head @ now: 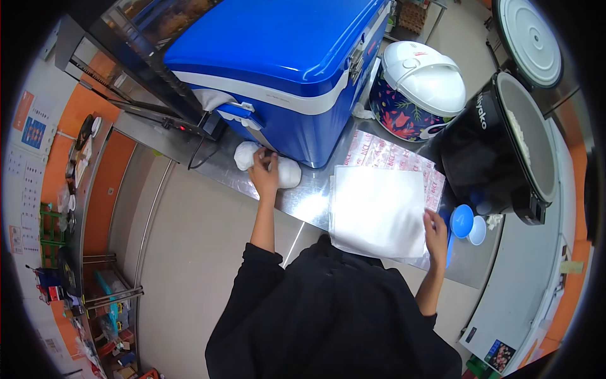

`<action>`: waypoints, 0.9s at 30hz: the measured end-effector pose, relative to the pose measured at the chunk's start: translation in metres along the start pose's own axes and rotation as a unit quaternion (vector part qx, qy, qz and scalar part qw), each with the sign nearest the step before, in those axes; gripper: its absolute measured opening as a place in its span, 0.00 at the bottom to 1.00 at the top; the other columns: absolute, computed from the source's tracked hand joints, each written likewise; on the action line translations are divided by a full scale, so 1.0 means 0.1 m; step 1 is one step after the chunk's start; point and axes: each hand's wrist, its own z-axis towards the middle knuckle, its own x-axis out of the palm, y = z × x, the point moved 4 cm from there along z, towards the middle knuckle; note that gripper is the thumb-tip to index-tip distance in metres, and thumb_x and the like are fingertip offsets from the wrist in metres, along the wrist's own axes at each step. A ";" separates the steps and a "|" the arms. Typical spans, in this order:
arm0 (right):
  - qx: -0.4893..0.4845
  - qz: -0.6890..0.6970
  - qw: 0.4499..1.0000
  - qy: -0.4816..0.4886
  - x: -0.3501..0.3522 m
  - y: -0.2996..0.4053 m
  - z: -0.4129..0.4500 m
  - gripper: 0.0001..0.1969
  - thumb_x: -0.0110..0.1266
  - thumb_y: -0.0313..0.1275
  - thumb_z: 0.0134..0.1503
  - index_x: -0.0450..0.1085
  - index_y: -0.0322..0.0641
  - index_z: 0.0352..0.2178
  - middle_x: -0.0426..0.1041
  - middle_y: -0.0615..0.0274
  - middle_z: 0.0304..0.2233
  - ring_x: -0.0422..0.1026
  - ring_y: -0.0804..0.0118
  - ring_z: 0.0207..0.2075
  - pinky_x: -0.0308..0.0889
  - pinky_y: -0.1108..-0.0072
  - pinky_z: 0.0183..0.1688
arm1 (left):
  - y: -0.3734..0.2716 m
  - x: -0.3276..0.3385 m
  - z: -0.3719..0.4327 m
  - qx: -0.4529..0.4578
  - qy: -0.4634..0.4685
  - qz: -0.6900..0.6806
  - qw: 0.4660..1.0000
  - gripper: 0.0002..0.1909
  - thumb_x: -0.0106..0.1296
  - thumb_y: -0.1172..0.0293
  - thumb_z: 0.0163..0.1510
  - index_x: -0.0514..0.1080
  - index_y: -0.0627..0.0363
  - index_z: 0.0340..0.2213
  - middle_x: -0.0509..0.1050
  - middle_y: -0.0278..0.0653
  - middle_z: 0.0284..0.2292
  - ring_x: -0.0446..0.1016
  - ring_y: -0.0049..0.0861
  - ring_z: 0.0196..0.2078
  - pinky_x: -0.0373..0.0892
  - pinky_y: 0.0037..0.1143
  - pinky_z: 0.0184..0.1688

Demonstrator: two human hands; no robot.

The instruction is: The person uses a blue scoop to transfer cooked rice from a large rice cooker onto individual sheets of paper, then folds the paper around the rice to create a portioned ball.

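Note:
Two rounded white bundles, apparently wrapped in paper, sit side by side near the front edge of a steel table (pixel 315 184). My left hand (pixel 266 173) reaches over where they meet, its fingertips touching them; whether it grips one is unclear. The left bundle (pixel 244 155) and the right bundle (pixel 289 173) are partly covered by that hand. A stack of white paper sheets (pixel 376 208) lies before me, its front overhanging the table edge. At its right edge my right hand (pixel 435 232) touches the paper with bent fingers; a pinch cannot be made out.
Behind the bundles stands a large blue cooler box (pixel 279 52). Red-printed wrapping sheets (pixel 393 151) lie under the white stack. To the right are a floral rice cooker (pixel 416 94), an open black Miyako rice cooker (pixel 487 151) holding rice, and a small blue bowl (pixel 461 221).

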 end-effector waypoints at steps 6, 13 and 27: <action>0.158 0.038 0.987 -0.018 -0.06 -0.57 -0.65 0.18 0.48 0.40 0.56 0.70 0.36 0.41 0.72 0.61 0.33 0.68 0.69 0.35 0.63 0.78 0.36 | -0.35 0.05 -0.49 0.189 -0.148 0.175 0.955 0.39 0.59 0.46 0.37 0.64 0.58 0.47 0.49 0.51 0.58 0.45 0.54 0.59 0.44 0.48 0.57; 0.087 -0.002 0.991 -0.099 -0.20 -0.33 -0.62 0.17 0.51 0.39 0.55 0.69 0.35 0.39 0.71 0.57 0.37 0.67 0.68 0.32 0.63 0.76 0.35 | -0.14 -0.18 -0.03 0.259 -0.119 0.237 0.929 0.39 0.61 0.43 0.31 0.68 0.54 0.44 0.53 0.50 0.56 0.45 0.57 0.59 0.46 0.49 0.56; 0.058 -0.203 0.973 -0.091 -0.75 -1.46 -0.22 0.19 0.48 0.28 0.49 0.53 0.29 0.40 0.68 0.34 0.30 0.68 0.37 0.32 0.64 0.55 0.33 | -0.34 -0.03 -0.80 0.434 -0.156 0.067 0.885 0.31 0.53 0.63 0.48 0.57 0.66 0.50 0.59 0.53 0.51 0.57 0.47 0.54 0.51 0.39 0.56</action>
